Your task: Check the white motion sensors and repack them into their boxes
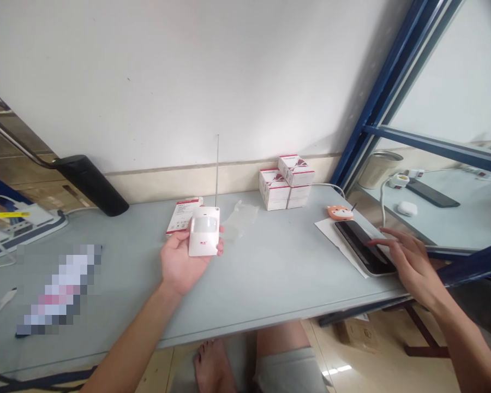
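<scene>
My left hand (184,267) is wrapped round a white motion sensor (203,243), held upright above the table with its domed window towards me. A thin metal antenna (217,174) rises from the sensor's top. Behind it on the table lie a white and red flat box (181,214) and a clear plastic bag (242,215). At the right, my right hand (411,259) has its fingers stretched out, the index fingertip over the dark glossy top of a flat phone-like device (358,245). That device rests partly on a white sheet (331,236).
Several small white and red boxes (275,196) are stacked by the wall. An orange animal-faced gadget (339,212) sits near a blue metal frame (360,131). To the left are a black cylinder (92,185), a power strip (28,229) with cables and a blurred-out flat object (59,292).
</scene>
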The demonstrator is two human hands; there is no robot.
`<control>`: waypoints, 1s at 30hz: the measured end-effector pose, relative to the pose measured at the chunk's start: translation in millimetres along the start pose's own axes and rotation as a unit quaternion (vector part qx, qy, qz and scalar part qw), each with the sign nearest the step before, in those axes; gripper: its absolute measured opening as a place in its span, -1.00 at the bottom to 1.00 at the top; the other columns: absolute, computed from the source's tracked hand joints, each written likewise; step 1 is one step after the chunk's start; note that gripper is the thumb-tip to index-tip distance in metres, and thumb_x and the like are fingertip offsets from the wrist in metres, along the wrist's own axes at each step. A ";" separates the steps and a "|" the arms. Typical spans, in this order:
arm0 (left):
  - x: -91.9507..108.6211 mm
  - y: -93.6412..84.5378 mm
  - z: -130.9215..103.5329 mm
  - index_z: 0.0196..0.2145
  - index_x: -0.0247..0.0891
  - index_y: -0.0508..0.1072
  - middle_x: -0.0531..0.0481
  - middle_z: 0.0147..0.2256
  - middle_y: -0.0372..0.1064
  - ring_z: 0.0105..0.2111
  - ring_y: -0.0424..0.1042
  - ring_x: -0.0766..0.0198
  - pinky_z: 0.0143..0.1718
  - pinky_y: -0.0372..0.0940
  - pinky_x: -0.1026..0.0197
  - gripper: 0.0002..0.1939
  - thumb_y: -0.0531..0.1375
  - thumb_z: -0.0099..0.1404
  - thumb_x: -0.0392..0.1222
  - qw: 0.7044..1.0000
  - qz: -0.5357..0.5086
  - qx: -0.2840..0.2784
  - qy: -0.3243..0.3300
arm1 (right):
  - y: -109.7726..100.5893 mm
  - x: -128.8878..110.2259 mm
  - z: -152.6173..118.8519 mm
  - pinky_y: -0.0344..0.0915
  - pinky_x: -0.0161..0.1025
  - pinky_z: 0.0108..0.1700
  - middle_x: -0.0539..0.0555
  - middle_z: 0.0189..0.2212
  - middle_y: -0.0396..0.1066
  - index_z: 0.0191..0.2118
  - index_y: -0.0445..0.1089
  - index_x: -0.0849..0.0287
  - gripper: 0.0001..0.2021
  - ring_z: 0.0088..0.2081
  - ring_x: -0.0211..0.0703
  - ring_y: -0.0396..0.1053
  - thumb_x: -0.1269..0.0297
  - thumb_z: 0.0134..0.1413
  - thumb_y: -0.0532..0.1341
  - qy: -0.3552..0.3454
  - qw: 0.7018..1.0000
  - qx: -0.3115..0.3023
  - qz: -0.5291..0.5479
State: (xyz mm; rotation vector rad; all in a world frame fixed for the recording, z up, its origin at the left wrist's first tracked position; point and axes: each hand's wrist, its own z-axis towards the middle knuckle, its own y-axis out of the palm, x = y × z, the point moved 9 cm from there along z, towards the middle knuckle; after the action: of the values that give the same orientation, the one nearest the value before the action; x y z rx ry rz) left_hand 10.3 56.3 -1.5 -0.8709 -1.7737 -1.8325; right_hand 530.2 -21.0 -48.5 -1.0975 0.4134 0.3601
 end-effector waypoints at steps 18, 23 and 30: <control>1.7 5.3 -0.2 0.23 -0.31 0.40 -0.38 -0.08 0.56 -0.35 0.54 -0.05 -0.38 0.42 -0.04 -0.47 0.05 0.33 -0.25 0.999 0.037 -0.010 0.006 | -7.2 -10.7 -3.7 -0.09 0.17 0.51 0.11 0.29 0.36 -0.06 0.57 -0.04 -0.50 0.41 0.19 0.17 -0.09 0.49 -0.09 -0.027 0.999 0.010 0.020; 3.0 6.9 -1.3 0.23 -0.31 0.41 -0.39 -0.08 0.55 -0.33 0.54 -0.04 -0.39 0.42 -0.02 -0.48 0.04 0.34 -0.26 0.999 0.044 -0.009 0.013 | -3.5 -11.5 -3.8 -0.11 0.18 0.52 0.10 0.31 0.34 -0.07 0.57 -0.07 -0.51 0.43 0.19 0.13 -0.09 0.48 -0.08 -0.033 0.999 -0.003 0.004; 2.9 4.9 -1.0 0.23 -0.27 0.40 -0.35 -0.08 0.55 -0.23 0.57 -0.10 -0.38 0.44 -0.01 -0.48 0.05 0.34 -0.28 1.000 0.022 -0.005 0.013 | -1.6 -5.1 -3.1 -0.10 0.15 0.51 0.08 0.31 0.33 -0.05 0.57 -0.08 -0.54 0.42 0.18 0.14 -0.06 0.48 -0.06 -0.040 0.999 -0.004 -0.012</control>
State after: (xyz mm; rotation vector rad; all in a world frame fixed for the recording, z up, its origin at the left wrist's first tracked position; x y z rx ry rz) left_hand 11.6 55.2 3.9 -0.8789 -1.7172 -1.8174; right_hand 526.1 -24.8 -46.0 -1.0913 0.3287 0.3840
